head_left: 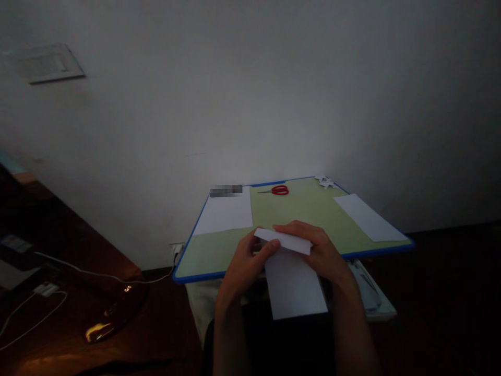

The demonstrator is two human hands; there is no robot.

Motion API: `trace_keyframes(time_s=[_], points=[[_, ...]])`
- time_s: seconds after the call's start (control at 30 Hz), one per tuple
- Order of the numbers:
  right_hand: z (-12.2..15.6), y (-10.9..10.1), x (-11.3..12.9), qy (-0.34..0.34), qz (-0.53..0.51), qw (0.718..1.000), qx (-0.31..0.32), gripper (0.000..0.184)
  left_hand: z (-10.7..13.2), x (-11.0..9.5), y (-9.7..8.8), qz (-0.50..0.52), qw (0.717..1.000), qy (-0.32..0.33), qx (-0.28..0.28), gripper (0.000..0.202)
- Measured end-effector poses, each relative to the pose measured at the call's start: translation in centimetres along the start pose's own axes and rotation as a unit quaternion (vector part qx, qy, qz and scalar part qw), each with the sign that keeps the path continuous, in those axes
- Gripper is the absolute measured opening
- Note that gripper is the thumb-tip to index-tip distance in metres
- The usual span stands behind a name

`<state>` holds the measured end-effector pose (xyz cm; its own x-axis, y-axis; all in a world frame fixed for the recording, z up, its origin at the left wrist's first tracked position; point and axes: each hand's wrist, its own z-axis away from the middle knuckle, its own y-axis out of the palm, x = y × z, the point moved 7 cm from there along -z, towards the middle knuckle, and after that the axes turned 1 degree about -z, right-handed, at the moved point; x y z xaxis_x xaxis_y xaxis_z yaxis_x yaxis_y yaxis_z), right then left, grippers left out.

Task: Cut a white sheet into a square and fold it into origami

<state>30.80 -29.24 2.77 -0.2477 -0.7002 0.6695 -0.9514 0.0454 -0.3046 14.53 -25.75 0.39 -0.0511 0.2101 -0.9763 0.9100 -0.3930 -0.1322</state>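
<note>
A white sheet of paper point(295, 290) hangs down in front of me over the near edge of the table, its top part folded over toward me. My left hand point(252, 256) grips the fold from the left, thumb lying on the front of the flap. From the right, my right hand point(319, 245) holds the flap's other end, with its fingers behind the paper and partly hidden. Beyond my hands, scissors with red handles point(279, 190) lie on the light green tabletop point(301, 206), blades pointing left.
Another white sheet point(225, 211) lies at the table's left, with a blurred grey item point(226, 190) at its far edge. A narrower white sheet point(370, 216) rests at the right. Small white paper pieces point(326, 181) sit in the far right corner. A wall stands behind; a cable point(117, 279) runs left.
</note>
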Motion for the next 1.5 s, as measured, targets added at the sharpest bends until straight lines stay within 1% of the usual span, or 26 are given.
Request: trace_keyframes(time_s=[0.13, 0.17, 0.27, 0.33, 0.43, 0.53, 0.6, 0.67, 0.77, 0.93, 1.03, 1.13, 1.33, 1.5], points=[[0.4, -0.2, 0.5, 0.006, -0.002, 1.0, 0.027, 0.057, 0.0, -0.2, -0.1, -0.012, 1.0, 0.005, -0.008, 0.04], [0.4, -0.3, 0.6, 0.009, -0.004, 1.0, 0.028, 0.055, 0.0, -0.4, 0.0, -0.014, 1.0, 0.007, -0.005, 0.039], [0.3, -0.7, 0.4, 0.025, -0.006, 1.0, -0.003, 0.03, 0.1, -0.6, 0.1, -0.002, 1.0, 0.009, 0.005, 0.038], [0.1, -0.8, 0.2, 0.034, -0.004, 0.999, -0.021, 0.024, 0.1, -0.6, 0.2, 0.032, 0.999, 0.011, 0.01, 0.042], [-0.1, -0.7, 0.1, 0.034, -0.001, 0.999, -0.023, 0.025, 0.1, -0.5, 0.2, 0.071, 0.997, 0.018, 0.015, 0.052], [-0.1, -0.8, 0.1, 0.025, 0.008, 0.999, -0.031, 0.028, 0.1, -0.7, 0.3, 0.077, 0.997, 0.023, 0.018, 0.056], [-0.1, -0.8, 0.1, 0.017, 0.013, 0.999, -0.034, 0.029, 0.1, -1.1, 0.2, 0.068, 0.997, 0.034, 0.007, 0.052], [0.0, -0.7, 0.1, 0.015, 0.015, 0.999, -0.033, 0.03, 0.1, -1.5, 0.0, 0.049, 0.998, 0.041, -0.011, 0.043], [0.0, -0.8, -0.2, 0.023, 0.009, 0.999, -0.039, 0.03, 0.0, -1.4, -0.2, 0.023, 0.998, 0.041, -0.03, 0.034], [0.1, -1.3, -0.8, 0.048, 0.0, 0.997, -0.067, 0.033, -0.2, -1.0, -0.6, 0.038, 0.997, 0.053, -0.042, 0.034], [0.1, -1.4, -1.1, 0.059, -0.009, 0.996, -0.059, 0.03, -0.2, -1.0, -0.8, 0.05, 0.996, 0.06, -0.05, 0.034], [0.1, -1.4, -1.2, 0.049, -0.014, 0.997, -0.054, 0.025, -0.3, -1.0, -0.8, 0.061, 0.996, 0.055, -0.046, 0.034], [0.2, -1.5, -1.2, 0.048, -0.025, 0.998, -0.043, 0.028, -0.1, -1.2, -1.0, 0.061, 0.995, 0.061, -0.049, 0.038], [0.2, -1.5, -0.7, 0.043, -0.024, 0.998, -0.039, 0.028, 0.0, -1.3, -0.9, 0.061, 0.996, 0.055, -0.043, 0.035]])
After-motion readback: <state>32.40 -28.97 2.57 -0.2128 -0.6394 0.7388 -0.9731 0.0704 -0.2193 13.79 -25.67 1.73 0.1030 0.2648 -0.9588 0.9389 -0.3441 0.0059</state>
